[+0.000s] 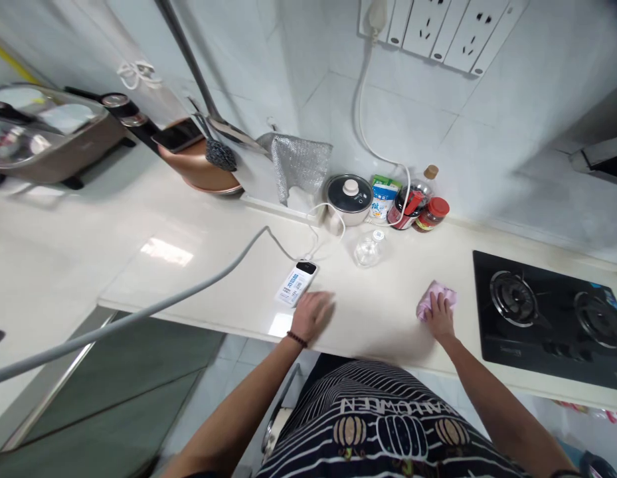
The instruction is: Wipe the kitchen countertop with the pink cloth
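My right hand (440, 318) presses a folded pink cloth (436, 297) onto the white countertop (388, 305), left of the gas stove. Its fingers are spread over the cloth and hold it. Wearing a beaded bracelet, my left hand (311, 315) rests low over the counter near its front edge, with fingers stretched out to the right, slightly blurred, and nothing in them. Just beyond it lies a white device with printed labels and a dark end (295, 284), with cables plugged in at its far end. A clear glass bottle (368, 250) is between and beyond my hands.
A black gas stove (552, 318) is set into the counter at right. Along the wall stand a small lidded pot (349, 199), seasoning bag (382, 199) and red-lidded jar (432, 214). A grey cable (188, 292) crosses the left side. A copper-coloured pan (198, 166) leans further back.
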{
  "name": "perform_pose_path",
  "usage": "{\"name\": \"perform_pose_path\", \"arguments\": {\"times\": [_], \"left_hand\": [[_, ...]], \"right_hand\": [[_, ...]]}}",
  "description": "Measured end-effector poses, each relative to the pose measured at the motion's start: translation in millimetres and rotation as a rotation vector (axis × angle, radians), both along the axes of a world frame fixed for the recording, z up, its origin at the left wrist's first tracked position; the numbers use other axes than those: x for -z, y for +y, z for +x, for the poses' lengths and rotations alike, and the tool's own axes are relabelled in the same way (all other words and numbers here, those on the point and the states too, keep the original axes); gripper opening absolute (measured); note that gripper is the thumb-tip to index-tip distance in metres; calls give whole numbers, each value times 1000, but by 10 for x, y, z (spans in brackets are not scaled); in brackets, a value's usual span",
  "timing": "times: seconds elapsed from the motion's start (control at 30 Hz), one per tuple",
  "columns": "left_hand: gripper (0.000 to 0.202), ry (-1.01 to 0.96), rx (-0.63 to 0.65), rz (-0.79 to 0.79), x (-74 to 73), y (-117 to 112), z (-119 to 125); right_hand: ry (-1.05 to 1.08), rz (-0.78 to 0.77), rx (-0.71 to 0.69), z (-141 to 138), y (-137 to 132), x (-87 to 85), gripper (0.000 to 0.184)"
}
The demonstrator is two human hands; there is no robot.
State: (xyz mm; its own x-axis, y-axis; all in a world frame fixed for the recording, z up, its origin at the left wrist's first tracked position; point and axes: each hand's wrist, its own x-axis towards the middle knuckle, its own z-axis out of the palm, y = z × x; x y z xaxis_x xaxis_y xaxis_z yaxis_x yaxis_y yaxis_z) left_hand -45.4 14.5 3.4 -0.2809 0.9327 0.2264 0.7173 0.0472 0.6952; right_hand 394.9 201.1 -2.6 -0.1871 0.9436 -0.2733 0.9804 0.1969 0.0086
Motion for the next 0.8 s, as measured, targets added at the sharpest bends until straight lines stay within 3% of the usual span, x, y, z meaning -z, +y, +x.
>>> {"name": "perform_pose_path", "arguments": {"times": [0.1,0.23,0.37,0.47,0.53,0.63,0.73,0.8], "left_hand": [[33,86,-64,-6,124,-414,-2],[28,169,-167,-25,250,-551,68],[23,226,-240,-68,313,-524,134],[22,250,-258,-92,315,-525,154],[24,260,-261,-95,303,-532,159],[31,257,-238,-84,273,-544,156],[36,238,-189,-106,238,-570,144],[39,229,-147,-153,215,-585,139]], "right_hand": [[53,-78,-303,-443,-419,18,65],[158,-234,-679,-1493,-719,-107,68],[181,-305,-758,-2554,-524,-299,72],[150,-349,-706,-3029,-322,-396,72],[159,-353,-699,-3090,-302,-401,72],[211,-301,-720,-2795,-453,-302,71],[216,-226,-625,-2147,-580,-138,68],[163,-159,-438,-1579,-528,-56,66]]}}
